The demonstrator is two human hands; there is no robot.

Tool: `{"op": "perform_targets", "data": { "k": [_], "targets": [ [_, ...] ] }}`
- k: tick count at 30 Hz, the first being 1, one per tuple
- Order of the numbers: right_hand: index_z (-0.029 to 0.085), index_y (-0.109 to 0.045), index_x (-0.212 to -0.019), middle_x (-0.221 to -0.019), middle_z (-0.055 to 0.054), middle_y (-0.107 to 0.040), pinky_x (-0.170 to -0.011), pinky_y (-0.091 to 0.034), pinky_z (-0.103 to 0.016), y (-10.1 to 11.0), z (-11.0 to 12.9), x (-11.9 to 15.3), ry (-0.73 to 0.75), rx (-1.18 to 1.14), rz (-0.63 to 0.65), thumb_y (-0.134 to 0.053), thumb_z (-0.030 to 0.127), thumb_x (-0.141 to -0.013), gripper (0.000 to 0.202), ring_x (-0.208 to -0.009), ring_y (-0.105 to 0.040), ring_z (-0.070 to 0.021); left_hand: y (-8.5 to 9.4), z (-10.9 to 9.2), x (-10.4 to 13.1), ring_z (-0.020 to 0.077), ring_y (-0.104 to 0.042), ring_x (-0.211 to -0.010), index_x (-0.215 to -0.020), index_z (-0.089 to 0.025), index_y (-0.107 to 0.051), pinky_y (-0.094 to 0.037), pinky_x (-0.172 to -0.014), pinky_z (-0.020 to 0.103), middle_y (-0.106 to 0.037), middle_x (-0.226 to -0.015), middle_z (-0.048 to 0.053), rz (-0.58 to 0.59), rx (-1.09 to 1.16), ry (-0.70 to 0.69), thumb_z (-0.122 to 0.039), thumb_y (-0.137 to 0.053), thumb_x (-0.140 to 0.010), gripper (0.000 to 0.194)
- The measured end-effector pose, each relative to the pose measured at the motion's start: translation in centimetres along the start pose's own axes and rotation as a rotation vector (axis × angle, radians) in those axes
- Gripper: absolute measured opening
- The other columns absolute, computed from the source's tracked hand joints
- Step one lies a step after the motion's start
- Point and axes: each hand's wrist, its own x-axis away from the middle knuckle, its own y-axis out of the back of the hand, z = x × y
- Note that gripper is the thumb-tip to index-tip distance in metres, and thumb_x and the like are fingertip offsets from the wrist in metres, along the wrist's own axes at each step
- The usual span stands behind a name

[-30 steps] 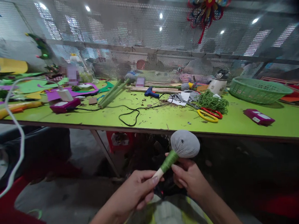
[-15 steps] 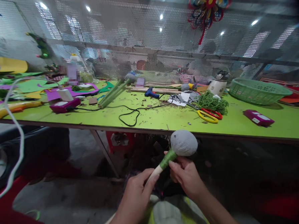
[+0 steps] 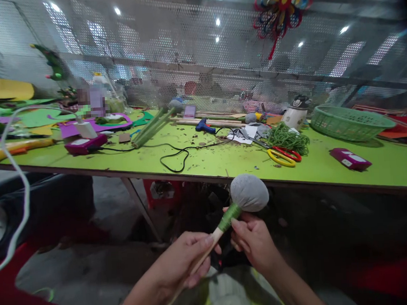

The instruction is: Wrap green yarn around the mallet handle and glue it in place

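A wooden stick (image 3: 208, 248) topped with a grey cloth-covered ball (image 3: 249, 193) is held at a slant in front of me, below the table edge. Green string (image 3: 229, 216) is wound around the stick just under the ball. My left hand (image 3: 185, 262) is closed around the bare stick, thumb on top. My right hand (image 3: 254, 241) is pinched at the green winding, its thumb by the lower edge and a finger behind, under the ball. Any loose strand between those fingers is too fine to make out.
On the green table (image 3: 204, 164) lie yellow-and-red-handled scissors (image 3: 282, 157), a tangle of green string (image 3: 288, 139), a blue glue gun (image 3: 205, 126) and a purple box (image 3: 350, 158). A green basket (image 3: 352, 124) stands at right. A white cable (image 3: 25, 198) hangs at left.
The stick has turned about its length; a dark spot on the ball is out of sight now. My left fingers have rolled around the stick. The right hand stays at the winding.
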Motion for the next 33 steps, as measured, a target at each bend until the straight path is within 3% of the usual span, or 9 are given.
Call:
{"op": "perform_targets", "data": {
  "k": [4,7,12,18,21,24,26,30,33],
  "targets": [
    [0.014,-0.055,-0.117,-0.044,0.013,-0.027,-0.040,-0.021,-0.020,0.0,-0.7,-0.4,0.037,0.055,-0.085,-0.063,0.030,-0.084,0.037,-0.040,-0.019,-0.0049,-0.2,0.9,-0.1,0.0151,-0.059,-0.061,-0.093,-0.018,-0.065,-0.042,-0.052,0.021,-0.067,-0.072,0.004,-0.408,-0.472,-0.297,-0.046,-0.052,-0.084,0.033],
    [0.014,-0.057,-0.113,-0.045,0.013,-0.027,-0.040,-0.021,-0.020,-0.2,-1.0,-0.4,0.063,0.066,-0.090,-0.063,0.030,-0.084,0.034,-0.040,-0.020,-0.0048,-0.5,1.6,0.2,0.0214,-0.062,-0.087,-0.099,-0.021,-0.068,-0.044,-0.077,0.028,-0.070,-0.095,0.007,-0.613,-0.730,-0.450,-0.039,-0.051,-0.086,0.028],
    [0.015,-0.056,-0.117,-0.045,0.013,-0.024,-0.041,-0.023,-0.020,-0.7,-0.2,0.0,0.065,-0.002,-0.051,-0.062,0.028,-0.085,0.035,-0.040,-0.018,-0.0050,-0.8,0.3,1.0,0.0155,-0.056,-0.068,-0.096,-0.020,-0.069,-0.039,-0.061,0.022,-0.067,-0.077,0.002,-0.443,-0.650,-0.382,-0.038,-0.043,-0.090,0.031],
    [0.016,-0.059,-0.116,-0.044,0.012,-0.030,-0.042,-0.025,-0.022,-0.6,0.6,0.6,0.156,0.024,-0.016,-0.061,0.024,-0.086,0.031,-0.040,-0.022,-0.0051,-0.4,-1.9,1.8,0.0053,-0.018,-0.039,-0.078,-0.014,-0.061,-0.013,-0.037,0.018,-0.031,-0.047,-0.010,-0.065,-0.115,-0.087,-0.050,-0.047,-0.086,0.039],
    [0.017,-0.058,-0.118,-0.046,0.009,-0.036,-0.042,-0.026,-0.022,-0.7,1.0,1.0,0.179,0.058,-0.037,-0.061,0.023,-0.086,0.033,-0.041,-0.026,-0.0052,-0.4,-2.1,1.8,0.0041,-0.014,-0.035,-0.081,-0.014,-0.061,-0.010,-0.033,0.018,-0.032,-0.044,-0.010,0.094,0.120,-0.012,-0.050,-0.046,-0.086,0.039],
    [0.018,-0.059,-0.116,-0.049,0.008,-0.039,-0.042,-0.026,-0.021,-1.0,1.4,1.0,0.198,0.078,-0.058,-0.061,0.023,-0.086,0.031,-0.042,-0.029,-0.0054,-0.7,-2.0,1.3,0.0046,-0.020,-0.030,-0.079,-0.013,-0.062,-0.012,-0.032,0.018,-0.038,-0.040,-0.008,0.143,0.123,-0.016,-0.050,-0.040,-0.088,0.044],
    [0.019,-0.060,-0.115,-0.049,0.008,-0.039,-0.042,-0.027,-0.021,-1.0,1.5,0.9,0.223,0.110,-0.082,-0.061,0.023,-0.086,0.029,-0.042,-0.030,-0.0056,-1.0,-1.8,1.1,0.0062,-0.030,-0.032,-0.079,-0.014,-0.062,-0.018,-0.034,0.018,-0.046,-0.043,-0.005,0.003,-0.051,-0.091,-0.050,-0.039,-0.088,0.045],
    [0.021,-0.060,-0.115,-0.054,0.006,-0.044,-0.041,-0.026,-0.020,-0.8,1.4,0.6,0.252,0.184,-0.112,-0.062,0.023,-0.086,0.030,-0.044,-0.032,-0.0056,-1.3,-1.2,1.2,0.0146,-0.055,-0.067,-0.087,-0.017,-0.066,-0.039,-0.060,0.022,-0.063,-0.074,0.003,-0.522,-0.554,-0.452,-0.041,-0.053,-0.084,0.028],
    [0.020,-0.061,-0.114,-0.053,0.006,-0.044,-0.041,-0.026,-0.020,-0.5,1.3,0.6,0.239,0.196,-0.112,-0.062,0.024,-0.085,0.029,-0.044,-0.033,-0.0060,-1.2,-1.5,1.6,0.0149,-0.053,-0.067,-0.087,-0.018,-0.068,-0.039,-0.063,0.023,-0.061,-0.072,0.002,-0.526,-0.622,-0.474,-0.041,-0.051,-0.086,0.029]
  ]
}}
